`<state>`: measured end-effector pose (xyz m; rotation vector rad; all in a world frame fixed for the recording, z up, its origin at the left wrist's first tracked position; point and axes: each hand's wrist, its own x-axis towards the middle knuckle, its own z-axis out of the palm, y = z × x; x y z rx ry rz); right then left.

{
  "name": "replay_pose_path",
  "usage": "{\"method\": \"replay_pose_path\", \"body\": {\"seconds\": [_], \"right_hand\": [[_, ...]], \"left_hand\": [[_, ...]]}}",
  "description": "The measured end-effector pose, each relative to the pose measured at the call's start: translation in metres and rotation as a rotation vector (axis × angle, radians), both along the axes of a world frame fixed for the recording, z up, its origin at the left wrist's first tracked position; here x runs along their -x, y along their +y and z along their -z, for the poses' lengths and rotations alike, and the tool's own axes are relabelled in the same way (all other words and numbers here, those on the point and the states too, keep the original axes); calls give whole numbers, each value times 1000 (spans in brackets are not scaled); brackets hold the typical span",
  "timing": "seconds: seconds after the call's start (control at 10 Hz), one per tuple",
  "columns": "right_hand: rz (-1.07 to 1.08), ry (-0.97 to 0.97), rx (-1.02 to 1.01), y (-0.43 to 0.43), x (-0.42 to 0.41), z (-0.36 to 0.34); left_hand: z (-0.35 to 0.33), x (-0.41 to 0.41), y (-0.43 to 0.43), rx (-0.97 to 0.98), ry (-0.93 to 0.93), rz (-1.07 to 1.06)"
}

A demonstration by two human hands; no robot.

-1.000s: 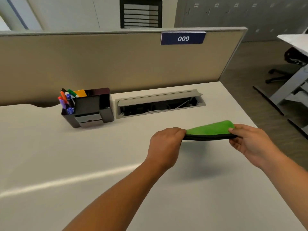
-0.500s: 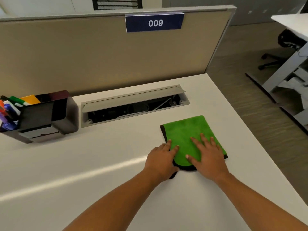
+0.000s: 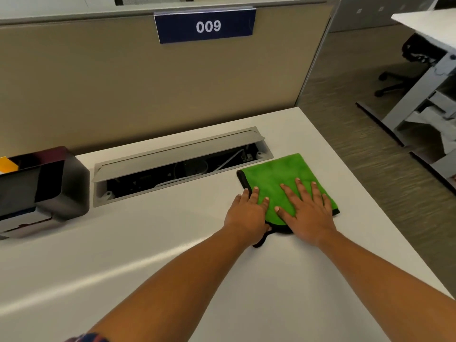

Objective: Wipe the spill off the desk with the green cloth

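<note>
Both hands are flat, palms down, on the green cloth (image 3: 278, 178), not gripping anything, just pressing with fingers spread. Right hand (image 3: 307, 213) sits square on the cloth's near half, all of its fingers on the fabric. Left hand (image 3: 248, 213) is half on, half off: its fingertips overlap the cloth's left edge while the palm rests on the bare desk (image 3: 153, 253).

Going big to small: the white desk fills most of the view, backed by a tan divider (image 3: 123, 82) with a blue "009" sign (image 3: 206, 25). An open cable tray (image 3: 177, 166) is sunk into the desk along the back, and a dark desk organizer (image 3: 44, 183) sits at the left. The cloth lies folded on the right side of the desk, just in front of the tray's right end and near the desk's right edge. A thin black loop (image 3: 262, 239) trails from its near corner, between the two wrists.

I honestly can't see any spill, so it's either under the cloth or too faint to show.

Handling-wise, I'd guess it's a soft, light microfiber cloth: floppy, nothing fragile, and likely to slide easily on that smooth top. Flat-palm pressure on the middle looks like the way to move it. Both forearms reach forward, wrists low, hands angled slightly inward.
</note>
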<state>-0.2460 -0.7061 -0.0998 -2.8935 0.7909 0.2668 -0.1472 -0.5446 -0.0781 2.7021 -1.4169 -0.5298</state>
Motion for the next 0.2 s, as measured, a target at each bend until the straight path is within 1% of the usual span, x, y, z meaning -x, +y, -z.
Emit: {"method": "replay_pose_path", "body": {"seconds": [0.1,0.2], "right_hand": [[-15,17,-8,2,4,-4],[4,-34,-128,11,10,-11]], "left_hand": [[-2,2,10,43,17,-20],[-6,8,35,118,43,-7]]}}
